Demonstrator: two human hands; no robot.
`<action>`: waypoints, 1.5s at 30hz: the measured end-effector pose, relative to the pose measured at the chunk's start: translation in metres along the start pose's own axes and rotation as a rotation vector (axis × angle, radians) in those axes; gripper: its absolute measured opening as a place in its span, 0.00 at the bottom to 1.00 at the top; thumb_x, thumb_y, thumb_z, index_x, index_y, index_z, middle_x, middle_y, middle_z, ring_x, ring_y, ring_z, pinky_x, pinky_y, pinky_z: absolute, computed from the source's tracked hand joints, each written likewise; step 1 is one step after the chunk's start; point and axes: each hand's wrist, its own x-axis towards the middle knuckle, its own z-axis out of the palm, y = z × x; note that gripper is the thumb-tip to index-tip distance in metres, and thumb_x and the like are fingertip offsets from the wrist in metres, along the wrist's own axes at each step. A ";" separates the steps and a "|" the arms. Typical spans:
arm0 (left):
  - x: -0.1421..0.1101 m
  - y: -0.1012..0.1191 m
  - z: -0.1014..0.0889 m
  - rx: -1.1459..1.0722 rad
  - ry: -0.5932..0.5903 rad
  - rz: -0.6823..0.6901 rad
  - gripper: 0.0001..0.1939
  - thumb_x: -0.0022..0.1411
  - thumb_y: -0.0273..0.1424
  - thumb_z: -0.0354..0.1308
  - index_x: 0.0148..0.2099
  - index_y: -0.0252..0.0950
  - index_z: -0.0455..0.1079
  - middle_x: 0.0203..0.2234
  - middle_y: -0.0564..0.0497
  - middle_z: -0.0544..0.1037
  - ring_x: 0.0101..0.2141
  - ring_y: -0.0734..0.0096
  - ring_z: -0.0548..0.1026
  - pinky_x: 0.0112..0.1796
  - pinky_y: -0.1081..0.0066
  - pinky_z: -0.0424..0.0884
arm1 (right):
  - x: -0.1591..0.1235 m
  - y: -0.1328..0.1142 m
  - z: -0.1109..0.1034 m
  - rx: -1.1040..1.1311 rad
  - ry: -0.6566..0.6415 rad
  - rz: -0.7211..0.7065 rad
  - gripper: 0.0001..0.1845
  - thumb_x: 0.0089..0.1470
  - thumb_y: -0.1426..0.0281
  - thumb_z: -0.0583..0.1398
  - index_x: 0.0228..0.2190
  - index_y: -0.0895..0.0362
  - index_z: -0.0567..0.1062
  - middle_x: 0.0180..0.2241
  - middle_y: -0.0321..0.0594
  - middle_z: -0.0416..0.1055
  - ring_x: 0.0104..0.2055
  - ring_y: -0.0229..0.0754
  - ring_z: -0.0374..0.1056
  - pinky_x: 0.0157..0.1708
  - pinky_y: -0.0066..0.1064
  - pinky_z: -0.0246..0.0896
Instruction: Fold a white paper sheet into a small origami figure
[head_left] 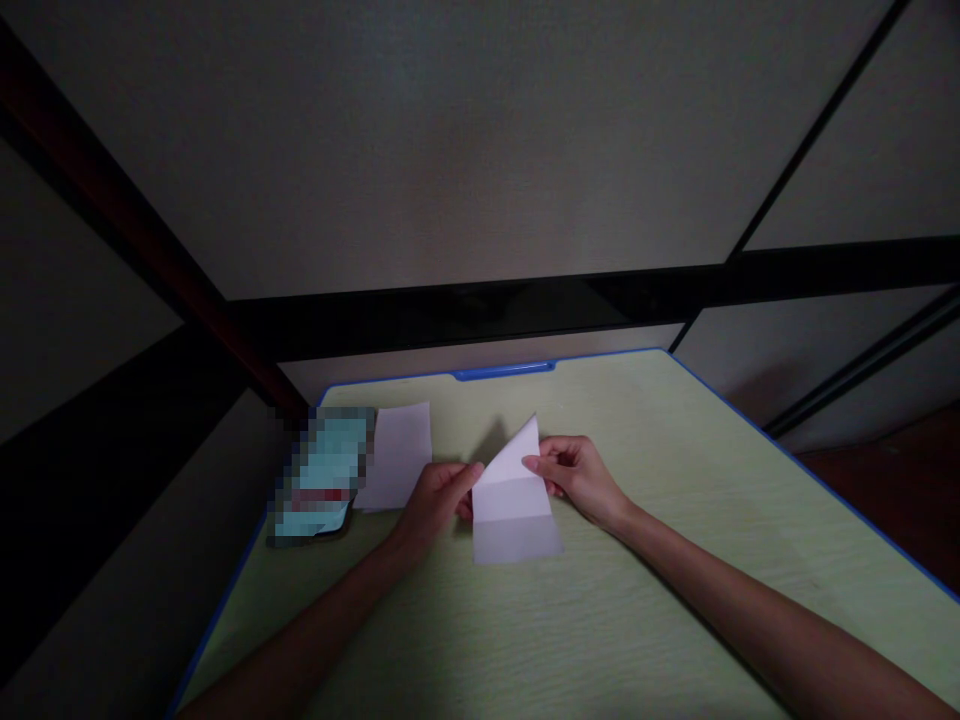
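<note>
A white sheet of paper (514, 505) lies on a pale green table (675, 560), its far part lifted and bent into a slanted flap. My left hand (436, 498) pinches the sheet's left edge with closed fingers. My right hand (574, 476) pinches the raised flap at its right edge. The near part of the sheet rests flat on the table.
A second white sheet (397, 455) lies flat to the left of my hands. Beside it at the table's left edge sits a blurred teal object (322, 485). The table has a blue rim with a blue handle (504, 371) at its far side. Dark floor and walls surround it.
</note>
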 end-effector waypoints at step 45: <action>-0.011 0.011 0.005 -0.147 -0.055 -0.023 0.08 0.44 0.33 0.57 0.22 0.31 0.70 0.15 0.55 0.68 0.20 0.78 0.62 0.21 0.78 0.55 | -0.020 -0.009 0.023 -0.076 -0.494 0.192 0.12 0.37 0.68 0.60 0.14 0.62 0.65 0.10 0.27 0.57 0.11 0.25 0.52 0.10 0.17 0.45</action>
